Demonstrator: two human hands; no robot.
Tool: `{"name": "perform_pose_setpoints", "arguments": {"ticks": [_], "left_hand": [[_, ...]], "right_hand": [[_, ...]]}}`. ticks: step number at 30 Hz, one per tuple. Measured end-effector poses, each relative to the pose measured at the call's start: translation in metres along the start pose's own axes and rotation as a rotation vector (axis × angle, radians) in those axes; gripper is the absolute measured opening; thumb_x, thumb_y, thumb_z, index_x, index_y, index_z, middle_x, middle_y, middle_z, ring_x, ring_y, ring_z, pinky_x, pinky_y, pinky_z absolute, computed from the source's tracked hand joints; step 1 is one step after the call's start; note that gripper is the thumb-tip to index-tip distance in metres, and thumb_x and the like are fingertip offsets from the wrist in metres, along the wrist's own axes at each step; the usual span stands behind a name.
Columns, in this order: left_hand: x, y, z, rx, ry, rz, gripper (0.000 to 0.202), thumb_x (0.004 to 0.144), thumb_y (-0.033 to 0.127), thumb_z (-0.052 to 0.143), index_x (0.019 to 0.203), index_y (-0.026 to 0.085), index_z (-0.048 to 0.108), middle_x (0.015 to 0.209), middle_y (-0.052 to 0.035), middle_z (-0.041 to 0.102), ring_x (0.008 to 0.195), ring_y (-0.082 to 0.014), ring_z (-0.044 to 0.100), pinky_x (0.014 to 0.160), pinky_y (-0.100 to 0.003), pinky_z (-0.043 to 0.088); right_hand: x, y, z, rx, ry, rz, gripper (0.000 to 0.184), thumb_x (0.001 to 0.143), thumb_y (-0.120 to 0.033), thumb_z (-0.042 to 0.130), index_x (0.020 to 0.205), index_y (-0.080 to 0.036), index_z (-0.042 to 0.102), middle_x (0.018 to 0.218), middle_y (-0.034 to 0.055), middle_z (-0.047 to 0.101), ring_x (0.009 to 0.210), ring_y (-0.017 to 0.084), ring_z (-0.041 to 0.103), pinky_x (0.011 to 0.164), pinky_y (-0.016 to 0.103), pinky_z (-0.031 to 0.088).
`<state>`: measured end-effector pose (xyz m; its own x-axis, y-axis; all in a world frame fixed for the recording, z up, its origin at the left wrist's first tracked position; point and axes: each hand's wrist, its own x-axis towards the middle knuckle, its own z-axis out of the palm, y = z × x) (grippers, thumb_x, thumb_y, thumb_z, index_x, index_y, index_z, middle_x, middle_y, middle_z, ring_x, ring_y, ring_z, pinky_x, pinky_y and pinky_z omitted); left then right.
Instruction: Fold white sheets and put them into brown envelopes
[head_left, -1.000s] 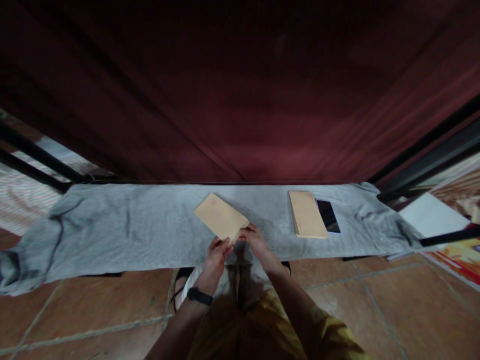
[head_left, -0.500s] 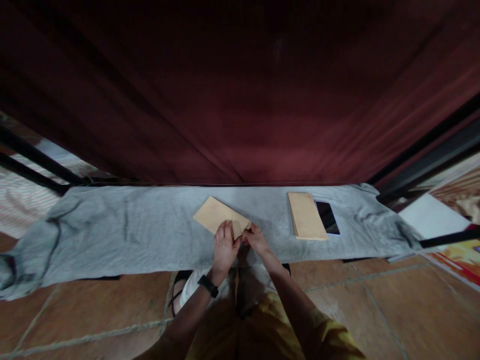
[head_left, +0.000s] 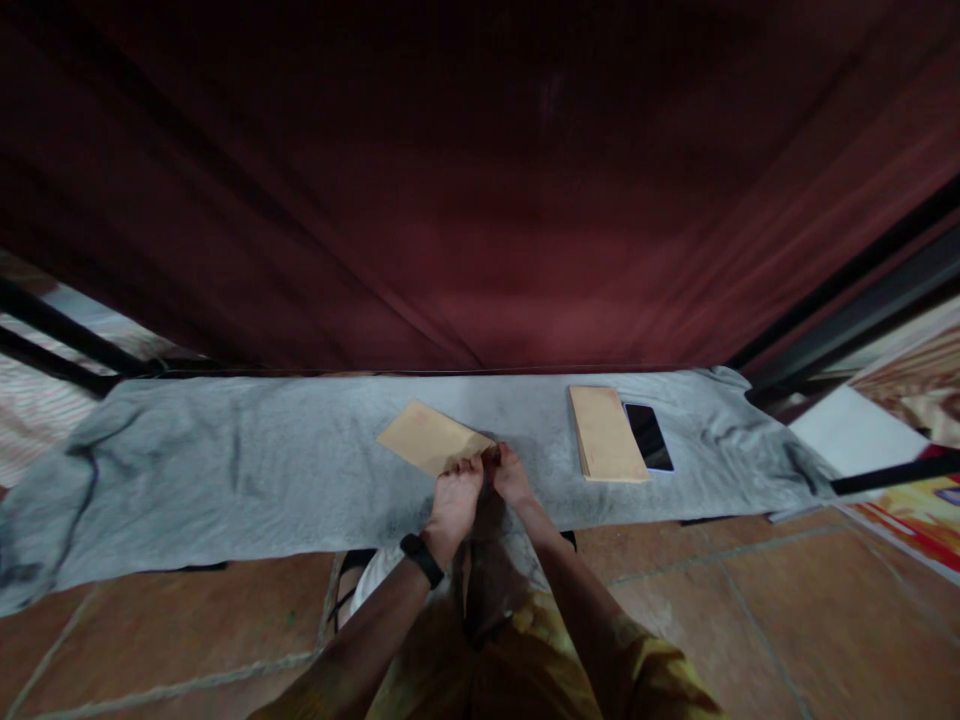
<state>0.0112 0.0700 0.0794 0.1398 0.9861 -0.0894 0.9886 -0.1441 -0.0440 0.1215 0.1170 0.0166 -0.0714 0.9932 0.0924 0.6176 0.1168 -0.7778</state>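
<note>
A tan paper envelope (head_left: pixel 424 436) lies at a slant on the grey cloth in front of me, its near right end between my hands. My left hand (head_left: pixel 457 493), with a dark watch on the wrist, is closed with its fingertips on the envelope's near edge. At the right corner my right hand (head_left: pixel 511 474) pinches the paper. My fingers hide that end of the envelope. A stack of similar tan envelopes (head_left: pixel 609 432) rests to the right, beside a dark-screened phone (head_left: pixel 649 437).
The grey cloth (head_left: pixel 300 450) covers a long narrow bench. Behind it hangs a dark red curtain (head_left: pixel 465 250). Black metal bars (head_left: pixel 847 310) frame both sides. Tiled floor (head_left: pixel 247 630) shows below, and a colourful printed sheet (head_left: pixel 915 525) lies at the far right.
My left hand's fingers have curled down onto the envelope's near edge, and the flap that stood up by them no longer shows. The view has shifted slightly.
</note>
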Motion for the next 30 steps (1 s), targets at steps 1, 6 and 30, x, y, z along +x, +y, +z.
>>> {"name": "perform_pose_setpoints", "arguments": {"ticks": [1,6,30], "left_hand": [[0.001,0.001,-0.002,0.004,-0.009,0.001,0.039,0.094,0.0,0.039,0.127,0.01,0.059,0.108,-0.0174,0.071,0.1,-0.0256,0.07,0.08,-0.035,0.057],[0.007,0.01,-0.005,0.008,-0.038,-0.004,0.038,0.095,0.001,0.04,0.127,0.009,0.058,0.105,-0.0177,0.071,0.094,-0.0249,0.073,0.077,-0.033,0.057],[-0.109,-0.058,0.085,-0.546,0.294,-0.291,0.032,0.097,0.025,0.039,0.107,0.02,0.068,0.093,-0.0093,0.074,0.09,-0.0226,0.071,0.088,-0.036,0.057]], "right_hand": [[-0.003,-0.001,0.0,-0.023,0.045,-0.001,0.032,0.089,-0.015,0.052,0.119,-0.015,0.063,0.09,0.0088,0.073,0.077,0.021,0.069,0.068,0.029,0.056],[-0.031,0.0,-0.002,-0.137,0.123,-0.155,0.04,0.093,-0.014,0.045,0.131,-0.015,0.057,0.127,0.018,0.065,0.117,0.028,0.06,0.102,0.046,0.051],[-0.045,0.018,-0.019,-0.317,-0.212,-0.418,0.054,0.085,-0.005,0.052,0.137,-0.015,0.062,0.147,0.0115,0.058,0.138,0.023,0.052,0.121,0.045,0.04]]}}
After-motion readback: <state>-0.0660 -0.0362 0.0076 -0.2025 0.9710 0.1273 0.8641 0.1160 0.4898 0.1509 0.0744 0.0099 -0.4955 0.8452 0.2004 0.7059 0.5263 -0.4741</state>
